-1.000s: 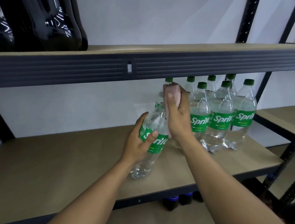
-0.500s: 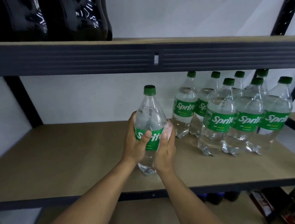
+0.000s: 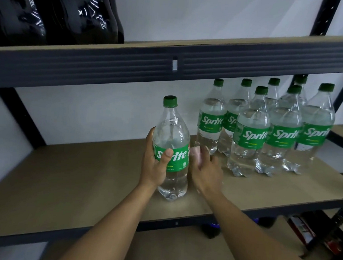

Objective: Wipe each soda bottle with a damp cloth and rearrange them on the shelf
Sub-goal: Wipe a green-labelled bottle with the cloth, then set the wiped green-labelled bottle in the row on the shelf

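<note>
Plain white wall (image 3: 92, 116), dark upright (image 3: 20, 115)

wooden shelf (image 3: 66, 174) | sprite bottles (image 3: 251, 133) clustered right | lone bottle (image 3: 171, 149) upright, apart

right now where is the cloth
Head view, centre: the cloth is in the right hand, just right of the bottle the left hand holds, left of the other bottles.

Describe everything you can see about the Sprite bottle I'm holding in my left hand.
The Sprite bottle is clear plastic with a green screw cap and a green wraparound label in white lettering, holding clear liquid. It is upright, left of the other bottles and apart from them, its lobed base at the shelf board. The left hand grips its label band, thumb in front. The right hand holds a pink cloth at its right side.
</note>
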Tool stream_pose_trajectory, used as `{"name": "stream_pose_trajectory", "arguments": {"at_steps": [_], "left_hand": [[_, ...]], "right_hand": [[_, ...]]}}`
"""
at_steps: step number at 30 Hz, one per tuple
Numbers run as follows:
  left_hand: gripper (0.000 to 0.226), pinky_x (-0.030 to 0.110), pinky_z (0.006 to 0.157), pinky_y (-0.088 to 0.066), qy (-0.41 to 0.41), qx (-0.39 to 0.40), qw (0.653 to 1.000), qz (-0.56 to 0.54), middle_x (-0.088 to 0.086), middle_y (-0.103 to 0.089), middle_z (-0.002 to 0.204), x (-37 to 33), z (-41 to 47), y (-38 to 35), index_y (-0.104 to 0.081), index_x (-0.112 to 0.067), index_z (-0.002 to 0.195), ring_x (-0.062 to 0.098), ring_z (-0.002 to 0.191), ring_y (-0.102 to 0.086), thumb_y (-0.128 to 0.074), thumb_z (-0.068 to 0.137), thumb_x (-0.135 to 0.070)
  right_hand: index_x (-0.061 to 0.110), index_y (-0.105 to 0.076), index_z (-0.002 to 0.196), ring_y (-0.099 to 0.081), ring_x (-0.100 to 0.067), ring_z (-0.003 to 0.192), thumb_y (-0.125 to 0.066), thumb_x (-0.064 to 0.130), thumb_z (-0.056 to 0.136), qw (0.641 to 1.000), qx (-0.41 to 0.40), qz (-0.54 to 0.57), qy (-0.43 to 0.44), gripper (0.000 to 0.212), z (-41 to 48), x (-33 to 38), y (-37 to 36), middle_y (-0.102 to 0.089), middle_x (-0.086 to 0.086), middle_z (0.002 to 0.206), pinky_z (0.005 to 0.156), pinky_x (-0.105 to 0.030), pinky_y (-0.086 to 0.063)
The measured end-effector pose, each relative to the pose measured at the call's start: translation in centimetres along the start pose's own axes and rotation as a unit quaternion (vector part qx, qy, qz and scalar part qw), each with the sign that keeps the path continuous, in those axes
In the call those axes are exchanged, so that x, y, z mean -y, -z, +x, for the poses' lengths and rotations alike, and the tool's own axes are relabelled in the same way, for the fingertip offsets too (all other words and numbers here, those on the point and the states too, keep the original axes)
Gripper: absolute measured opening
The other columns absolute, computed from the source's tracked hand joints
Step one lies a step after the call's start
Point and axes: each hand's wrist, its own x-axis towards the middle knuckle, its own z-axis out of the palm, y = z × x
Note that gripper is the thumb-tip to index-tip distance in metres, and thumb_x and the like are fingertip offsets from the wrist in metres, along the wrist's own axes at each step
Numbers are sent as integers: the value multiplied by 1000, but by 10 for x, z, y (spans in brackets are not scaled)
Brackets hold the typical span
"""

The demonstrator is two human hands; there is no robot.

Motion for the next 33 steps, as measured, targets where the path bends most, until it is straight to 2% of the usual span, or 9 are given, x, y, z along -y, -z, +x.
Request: {"name": "stream_pose_trajectory", "arguments": {"at_steps": [5, 8, 10, 13, 16, 20, 25, 29, 33], "left_hand": [[87, 54, 100, -55, 9, -3, 1000, 4, 6, -64, 133, 4, -1, 1, -48, -28, 145, 31, 123, -65, -73, 77, -77], [89, 47, 102, -55, 23, 11, 999, 23, -2, -63, 136, 0, -1, 4, -45, -36, 147, 25, 127, -63, -70, 75, -82], [103, 41, 103, -55, 33, 28, 998, 44, 0, -61, 141, -2, -5, 6, -38, -26, 155, 22, 130, -62, -68, 75, -84], [105, 32, 103, -54, 56, 68, 993, 82, -1, -60, 145, 6, -25, 15, -31, -19, 159, 17, 132, -61, -69, 80, -77], [93, 35, 108, -50, 96, 102, 984, 107, -15, -57, 149, 21, -52, 29, -21, -40, 162, 10, 137, -56, -73, 87, -62], [89, 30, 114, -44, 108, 98, 981, 124, -24, -49, 154, 19, -63, 44, -16, -40, 164, 3, 143, -47, -69, 93, -50], [86, 50, 118, -43, 107, 67, 984, 126, -14, -51, 155, 10, -61, 87, -27, -38, 161, 11, 144, -48, -70, 90, -59], [92, 46, 120, -41, 122, 44, 982, 140, -22, -50, 154, 5, -61, 137, -29, -42, 160, 5, 145, -45, -69, 83, -74], [78, 40, 121, -40, 141, 28, 974, 176, -28, -50, 152, -2, -57, 199, -32, -50, 154, 1, 144, -45, -70, 87, -65]], "right_hand": [[33, -33, 161, -36, -40, 143, -42, 57, 104, 991, 103, -84, -24, 63, -2, -37, -2, -39, -18, 156, 117, -49, -33], [30, -50, 151, -36, -34, 146, -25, 77, 98, 999, 34, -5, 1, 76, -8, -26, 2, -44, -12, 155, 120, -54, -29], [30, -53, 147, -45, -26, 141, -21, 87, 94, 991, 12, 122, 59, 84, -15, -12, 4, -53, -5, 149, 117, -54, -37], [42, -36, 157, -48, -1, 140, -33, 79, 98, 947, 105, 268, 143, 70, -31, 5, 3, -52, 27, 149, 113, -27, -44], [58, -26, 152, -45, 13, 137, -35, 74, 100, 931, 129, 309, 142, 56, -43, 17, 0, -45, 49, 141, 107, -11, -40], [59, -28, 149, -43, 17, 136, -37, 70, 99, 920, 150, 338, 132, 52, -52, 37, -2, -44, 52, 139, 104, -7, -39], [30, -40, 157, -53, 2, 136, -48, 60, 100, 907, 173, 356, 145, 65, -60, 64, -26, -57, 28, 145, 107, -20, -48], [34, -41, 158, -55, 9, 130, -51, 58, 103, 906, 209, 344, 134, 60, -73, 98, -56, -58, 36, 139, 97, -7, -45], [33, -40, 159, -54, 9, 132, -53, 43, 105, 892, 248, 359, 115, 56, -89, 142, -97, -58, 35, 141, 97, -5, -44]]}}
